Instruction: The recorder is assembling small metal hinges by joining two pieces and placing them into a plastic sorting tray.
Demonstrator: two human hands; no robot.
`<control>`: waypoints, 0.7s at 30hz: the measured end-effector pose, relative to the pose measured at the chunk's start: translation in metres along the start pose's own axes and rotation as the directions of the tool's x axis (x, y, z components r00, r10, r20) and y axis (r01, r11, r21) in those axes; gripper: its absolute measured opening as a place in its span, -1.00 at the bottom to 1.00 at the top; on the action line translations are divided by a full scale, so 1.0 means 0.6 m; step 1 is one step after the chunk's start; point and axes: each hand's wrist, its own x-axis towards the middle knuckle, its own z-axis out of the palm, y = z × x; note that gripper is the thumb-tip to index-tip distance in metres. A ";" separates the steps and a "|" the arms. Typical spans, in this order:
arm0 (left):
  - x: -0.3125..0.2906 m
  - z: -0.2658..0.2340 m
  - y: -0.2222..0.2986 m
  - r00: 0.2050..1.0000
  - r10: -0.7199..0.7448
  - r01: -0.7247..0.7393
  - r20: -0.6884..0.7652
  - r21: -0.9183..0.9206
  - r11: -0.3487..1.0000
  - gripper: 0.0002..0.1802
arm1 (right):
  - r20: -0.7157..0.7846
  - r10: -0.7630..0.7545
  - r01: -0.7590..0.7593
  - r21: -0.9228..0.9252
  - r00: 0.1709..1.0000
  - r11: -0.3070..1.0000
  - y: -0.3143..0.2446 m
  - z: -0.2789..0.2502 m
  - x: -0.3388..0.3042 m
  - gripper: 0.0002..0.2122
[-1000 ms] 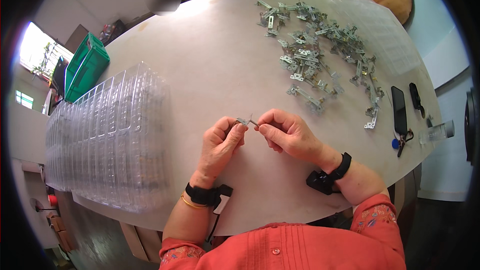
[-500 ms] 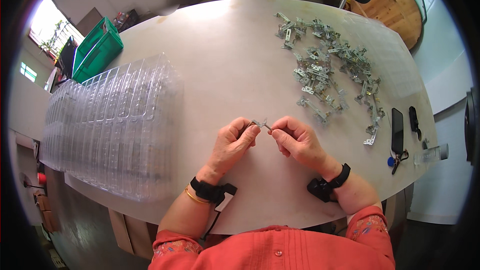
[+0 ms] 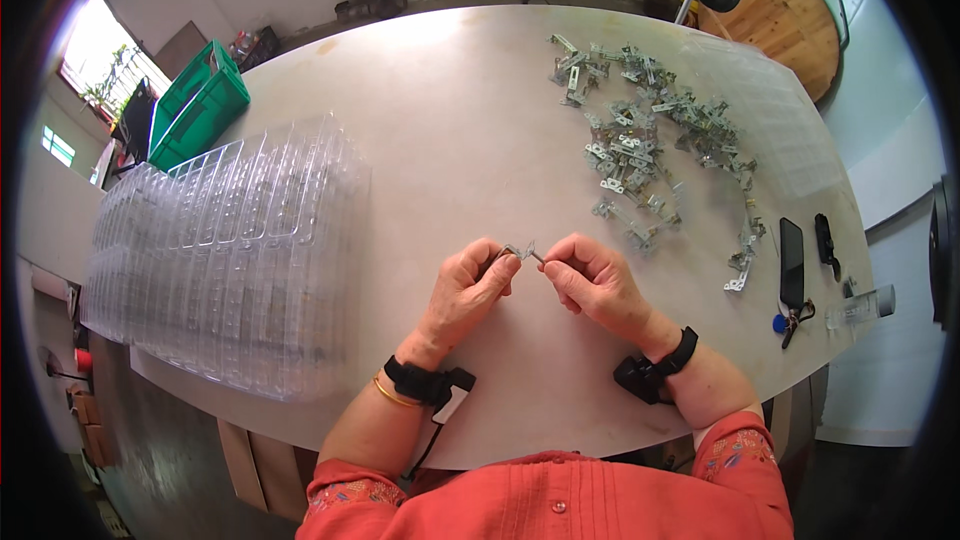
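There over the pale surface (image 3: 440, 160), the left hand (image 3: 462, 290) pinches a small metal piece (image 3: 513, 250) in its fingers (image 3: 506, 264) while the right hand (image 3: 602, 288) grips a thin rod (image 3: 540, 261) just beside it, metal brackets (image 3: 628, 148) strewn farther off.

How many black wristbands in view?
2. One black wristband is on the wrist of the left hand, the second wristband on the wrist of the right hand. No sign of others hidden.

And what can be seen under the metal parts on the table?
The table shows in gaps between the metal parts. What lies directly beneath them is covered, so I cannot tell.
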 end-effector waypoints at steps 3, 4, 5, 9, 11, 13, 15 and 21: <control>0.000 0.006 -0.008 0.999 0.041 -0.042 0.003 0.013 0.999 -0.80 | -0.006 -0.004 0.004 -0.006 1.000 1.000 -0.003 0.000 0.000 -0.92; -0.001 0.008 -0.010 0.997 0.078 -0.078 0.003 0.022 0.997 -0.82 | -0.008 -0.003 0.003 -0.012 1.000 1.000 -0.004 0.001 -0.001 -0.91; -0.003 0.008 -0.010 0.997 0.077 -0.077 0.001 0.021 0.997 -0.82 | -0.007 -0.002 0.002 -0.011 1.000 1.000 -0.002 0.001 -0.001 -0.91; -0.005 0.004 -0.009 0.998 0.060 -0.060 -0.002 0.079 0.995 -0.83 | 0.016 0.003 -0.004 0.013 1.000 1.000 0.000 0.000 0.004 -0.88; -0.003 0.001 -0.010 0.997 0.082 -0.080 -0.009 0.117 0.990 -0.82 | 0.034 0.016 -0.018 0.046 0.999 0.999 -0.003 0.002 0.008 -0.86; -0.004 0.006 -0.003 0.997 0.070 -0.071 0.008 0.158 0.985 -0.81 | 0.045 -0.001 -0.004 0.100 0.999 0.995 -0.007 0.004 0.005 -0.81; -0.004 0.007 -0.010 0.997 0.077 -0.078 0.010 0.147 0.986 -0.82 | 0.089 0.009 -0.018 0.111 0.996 0.994 -0.005 -0.001 0.003 -0.81; -0.006 0.011 -0.010 0.992 0.128 -0.125 -0.006 0.190 0.974 -0.84 | 0.047 0.055 -0.061 0.131 0.997 0.990 0.002 0.002 0.006 -0.86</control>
